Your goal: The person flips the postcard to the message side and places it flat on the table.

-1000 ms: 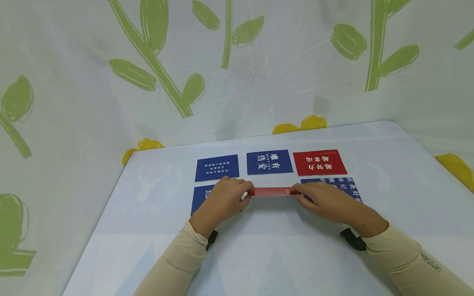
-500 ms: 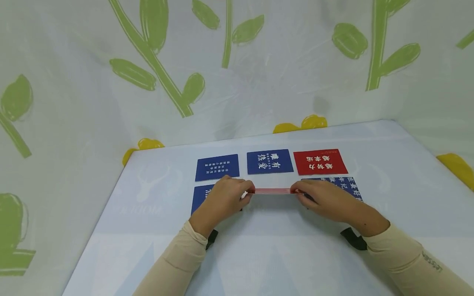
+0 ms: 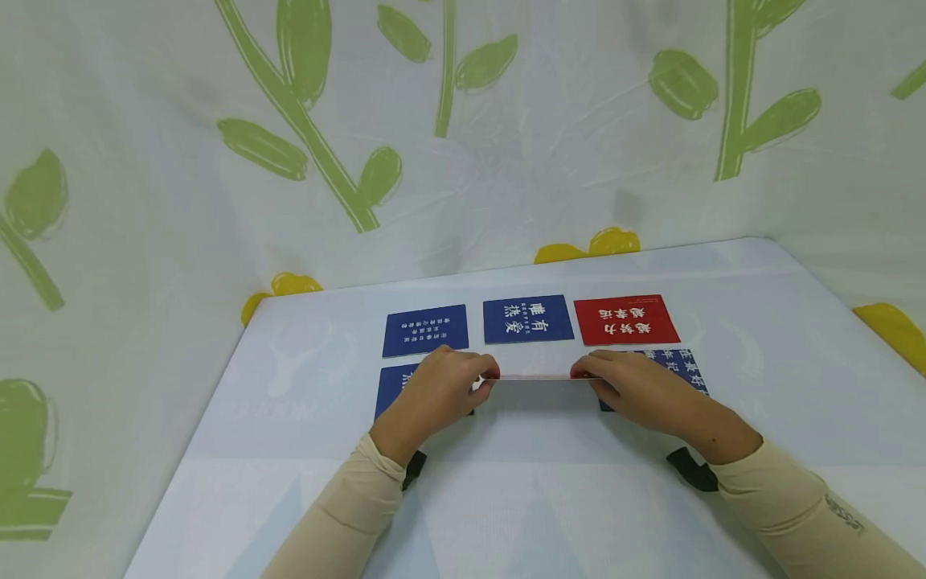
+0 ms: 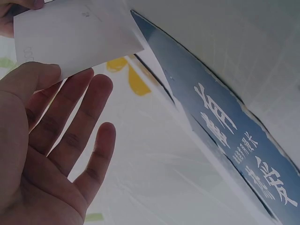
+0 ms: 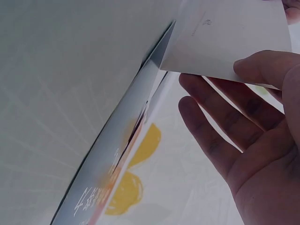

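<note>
Between my two hands is a card [image 3: 535,378], almost edge-on in the head view as a thin line. Its pale back [image 4: 79,37] fills the top of the left wrist view, with small faint print on it. My left hand [image 3: 437,386] pinches one short end between thumb and fingers. At the other end my right hand [image 3: 644,394] pinches it the same way, thumb [image 5: 262,68] against the pale back. The card stands upright at the table, its lower edge close to a blue card [image 4: 220,126] in the wrist views.
Flat on the white table [image 3: 542,498] lie a blue card [image 3: 425,331], another blue card [image 3: 528,319] and a red card [image 3: 626,322] in the back row. Partly under my hands are a left blue card [image 3: 391,390] and a right blue card [image 3: 683,370]. Behind hangs a leaf-patterned cloth [image 3: 506,185].
The held card has tilted: its red face showed a second ago, then narrowed, and is now a thin line. Both hands stay nearly in place, still pinching its ends.
</note>
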Available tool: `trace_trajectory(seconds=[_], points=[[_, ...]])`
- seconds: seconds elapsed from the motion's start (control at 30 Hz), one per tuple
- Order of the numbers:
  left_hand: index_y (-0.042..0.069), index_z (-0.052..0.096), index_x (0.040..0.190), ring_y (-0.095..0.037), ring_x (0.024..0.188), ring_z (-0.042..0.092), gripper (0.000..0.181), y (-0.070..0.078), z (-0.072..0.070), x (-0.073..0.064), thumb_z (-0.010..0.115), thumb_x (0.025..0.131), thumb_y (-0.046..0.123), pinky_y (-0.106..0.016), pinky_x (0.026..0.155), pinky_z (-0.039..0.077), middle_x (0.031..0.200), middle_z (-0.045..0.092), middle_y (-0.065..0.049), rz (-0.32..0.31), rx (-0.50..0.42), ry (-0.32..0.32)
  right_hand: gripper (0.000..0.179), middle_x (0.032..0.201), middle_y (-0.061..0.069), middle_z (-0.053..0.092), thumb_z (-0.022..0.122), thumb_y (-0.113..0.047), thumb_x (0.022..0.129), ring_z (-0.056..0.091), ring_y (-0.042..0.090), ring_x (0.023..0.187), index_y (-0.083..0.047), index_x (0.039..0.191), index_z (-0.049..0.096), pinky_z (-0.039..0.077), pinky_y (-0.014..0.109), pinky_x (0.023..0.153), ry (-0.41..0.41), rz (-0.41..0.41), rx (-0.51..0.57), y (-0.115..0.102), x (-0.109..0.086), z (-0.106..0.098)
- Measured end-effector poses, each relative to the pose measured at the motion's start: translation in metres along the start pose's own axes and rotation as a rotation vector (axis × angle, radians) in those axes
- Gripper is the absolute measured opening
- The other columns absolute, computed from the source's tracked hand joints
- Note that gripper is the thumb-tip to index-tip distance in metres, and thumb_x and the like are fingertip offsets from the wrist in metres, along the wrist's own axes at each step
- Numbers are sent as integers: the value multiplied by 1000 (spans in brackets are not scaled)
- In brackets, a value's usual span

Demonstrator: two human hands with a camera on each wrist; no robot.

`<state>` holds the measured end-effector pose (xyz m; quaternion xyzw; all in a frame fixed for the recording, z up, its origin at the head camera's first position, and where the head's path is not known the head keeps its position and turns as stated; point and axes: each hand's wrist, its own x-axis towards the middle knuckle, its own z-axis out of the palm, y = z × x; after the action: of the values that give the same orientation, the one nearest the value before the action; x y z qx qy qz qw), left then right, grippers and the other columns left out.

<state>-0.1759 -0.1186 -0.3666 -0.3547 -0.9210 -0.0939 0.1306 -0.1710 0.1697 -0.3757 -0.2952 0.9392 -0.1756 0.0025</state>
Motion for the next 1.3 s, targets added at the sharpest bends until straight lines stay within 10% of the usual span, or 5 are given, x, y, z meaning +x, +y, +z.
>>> trace_trajectory(seconds=[0.63,1.3], points=[[16,67,108,-2,62,63,15,1,-1,0,69,93,17,-18,56,47,85,77,6,-118,-134,-18,37,117,8,73,74,-5,88,70,30,108,-13,124,68,60,42,86,61,16,36,0,-2,-3],[16,51,119,0,47,43,32,0,0,1,70,94,19,-15,47,37,77,70,6,-194,-199,-9,61,93,2,72,79,-4,84,64,7,76,-17,137,52,60,24,69,124,-13,45,1,2,-2]])
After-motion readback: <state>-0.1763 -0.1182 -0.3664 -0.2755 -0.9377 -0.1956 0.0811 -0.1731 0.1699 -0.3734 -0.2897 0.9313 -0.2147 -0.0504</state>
